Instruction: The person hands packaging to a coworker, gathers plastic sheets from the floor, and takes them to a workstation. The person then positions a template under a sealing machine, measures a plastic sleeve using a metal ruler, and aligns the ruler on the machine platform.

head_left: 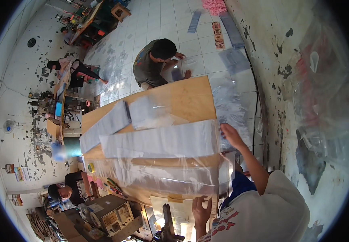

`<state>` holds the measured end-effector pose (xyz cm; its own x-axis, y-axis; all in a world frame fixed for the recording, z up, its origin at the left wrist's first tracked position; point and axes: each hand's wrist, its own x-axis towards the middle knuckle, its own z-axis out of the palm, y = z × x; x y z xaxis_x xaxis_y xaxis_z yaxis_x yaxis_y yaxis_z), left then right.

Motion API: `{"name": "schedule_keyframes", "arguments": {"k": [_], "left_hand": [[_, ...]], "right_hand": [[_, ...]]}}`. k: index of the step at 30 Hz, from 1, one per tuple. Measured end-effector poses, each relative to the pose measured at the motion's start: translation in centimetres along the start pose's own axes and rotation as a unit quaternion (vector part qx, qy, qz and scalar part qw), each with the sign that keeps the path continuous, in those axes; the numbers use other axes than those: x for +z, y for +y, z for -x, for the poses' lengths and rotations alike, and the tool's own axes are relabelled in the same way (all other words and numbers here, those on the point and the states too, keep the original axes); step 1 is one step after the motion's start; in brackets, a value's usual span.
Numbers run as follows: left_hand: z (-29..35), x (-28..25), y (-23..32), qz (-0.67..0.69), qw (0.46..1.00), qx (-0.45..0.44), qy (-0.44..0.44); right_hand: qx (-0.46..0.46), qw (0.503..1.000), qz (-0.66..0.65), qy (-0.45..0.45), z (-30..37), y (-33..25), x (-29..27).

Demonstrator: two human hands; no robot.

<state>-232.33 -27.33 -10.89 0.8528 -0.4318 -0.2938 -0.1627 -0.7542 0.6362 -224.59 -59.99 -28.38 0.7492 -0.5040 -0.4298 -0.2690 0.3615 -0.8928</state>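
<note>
The long, whitish, translucent strip of layered plastic [162, 140] lay across the tan wooden tabletop [190, 90], beside crinkled, clear plastic film [154, 179]. The right hand [233, 136] was at the strip's end nearest the person, fingers stretched out; whether they pinched any plastic, one could not tell. The left hand [201, 210] was by the near edge of the tabletop, its fingers bent, thumb apart, with nothing visibly gripped. Good handling seemed to call for light, flat-fingered contact and an even pull, since such thin plastic looked likely to slip, crease or cling
</note>
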Motion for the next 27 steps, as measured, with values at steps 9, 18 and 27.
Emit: {"name": "schedule_keyframes", "arguments": {"k": [9, 18, 27], "left_hand": [[-2.6, 7.5, -3.4, -0.183, 0.966, 0.118, 0.139], [-2.2, 7.9, -4.9, -0.219, 0.959, 0.113, 0.139], [-2.5, 8.1, -3.9, -0.245, 0.957, 0.107, 0.114]], "right_hand": [[-0.109, 0.993, 0.036, 0.004, -2.9, -2.2, 3.9], [-0.044, 0.997, 0.011, 0.066, -7.7, -5.4, 0.6], [-0.245, 0.948, -0.018, 0.204, -16.6, -16.2, 0.5]]}}
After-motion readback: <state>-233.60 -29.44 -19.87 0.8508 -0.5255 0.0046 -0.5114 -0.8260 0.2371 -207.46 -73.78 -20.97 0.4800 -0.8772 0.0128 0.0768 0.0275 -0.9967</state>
